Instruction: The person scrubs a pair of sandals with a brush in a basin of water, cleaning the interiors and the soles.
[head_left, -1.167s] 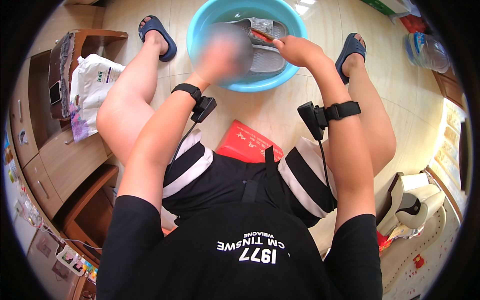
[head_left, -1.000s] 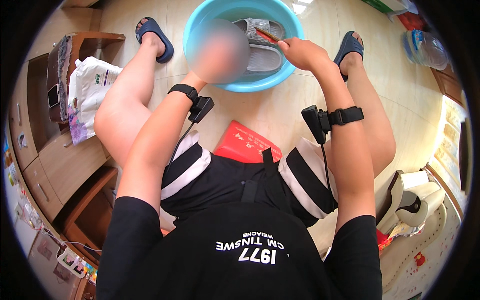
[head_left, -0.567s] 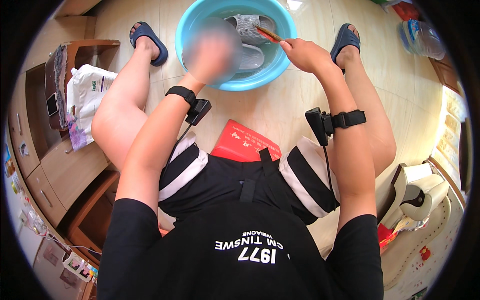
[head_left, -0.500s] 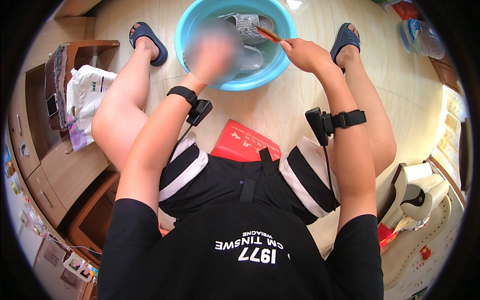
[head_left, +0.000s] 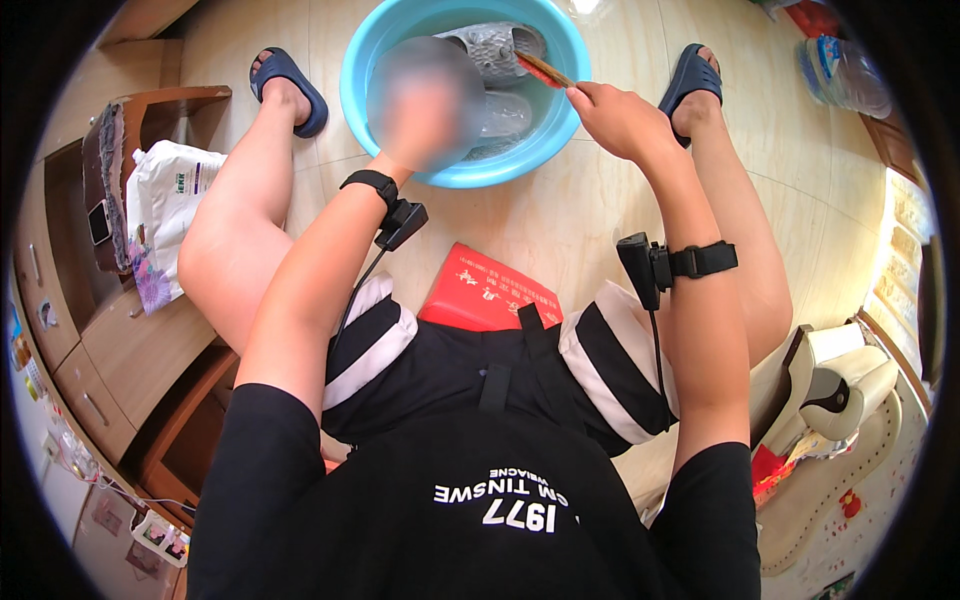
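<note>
A light blue basin stands on the floor between my feet. Inside it lie grey slippers, one at the far side and another, paler one nearer me. My right hand is closed around the handle of a reddish brush, whose head rests on the far grey slipper. My left hand reaches into the basin over the nearer slipper; it is blurred, so its grip cannot be made out.
I sit on a red stool with dark blue sandals on my feet. A wooden cabinet and a white bag are at my left. Plastic bottles lie at the far right; a white seat is at the right.
The view has shifted slightly, and the basin sits a little higher in the picture. My right hand has moved the brush slightly across the far slipper. My left hand stays in the basin.
</note>
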